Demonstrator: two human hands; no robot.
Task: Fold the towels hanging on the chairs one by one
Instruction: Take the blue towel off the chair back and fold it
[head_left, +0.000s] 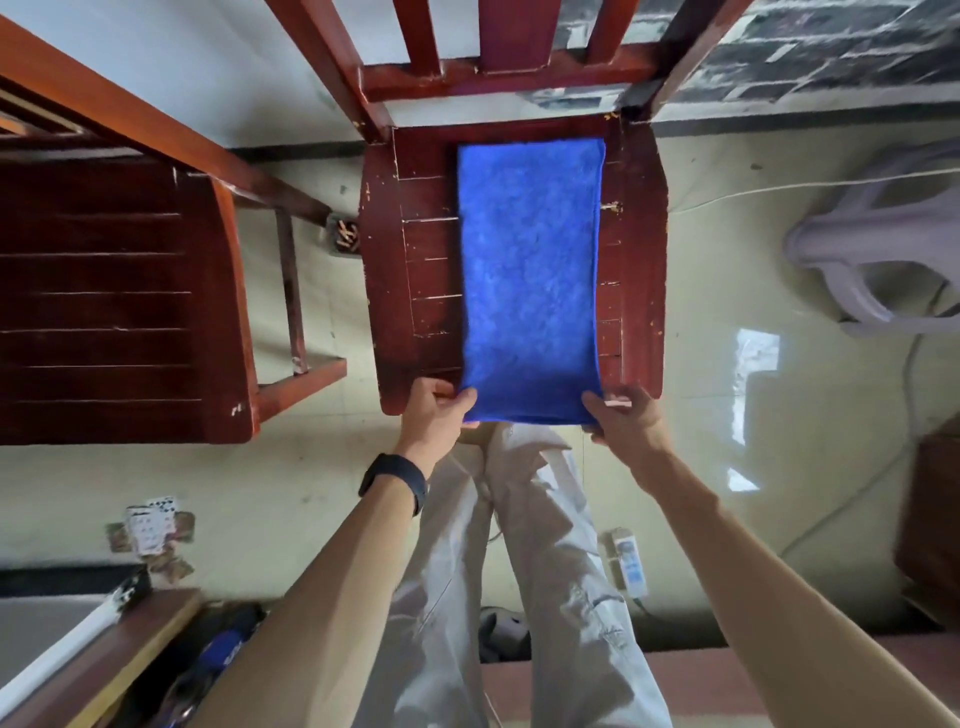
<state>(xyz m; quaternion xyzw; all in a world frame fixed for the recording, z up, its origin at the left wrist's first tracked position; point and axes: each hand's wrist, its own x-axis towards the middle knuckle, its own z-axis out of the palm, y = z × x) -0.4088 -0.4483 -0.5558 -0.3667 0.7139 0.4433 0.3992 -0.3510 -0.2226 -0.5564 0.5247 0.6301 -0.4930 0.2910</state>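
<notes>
Wooden spare chair stands at left. My left hand pinches the near left corner of the blue towel, which lies as a long strip on the middle seat. My right hand grips the right corner. I judge the folding begun, with cross folds left.

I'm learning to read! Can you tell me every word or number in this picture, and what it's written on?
None can be read.
White device on the floor: blue label, too blurred.
Printed paper on the floor: marks too small.
Dark blue object at the bottom left: white marks, too blurred.
The blue towel and chair: no writing.
</notes>
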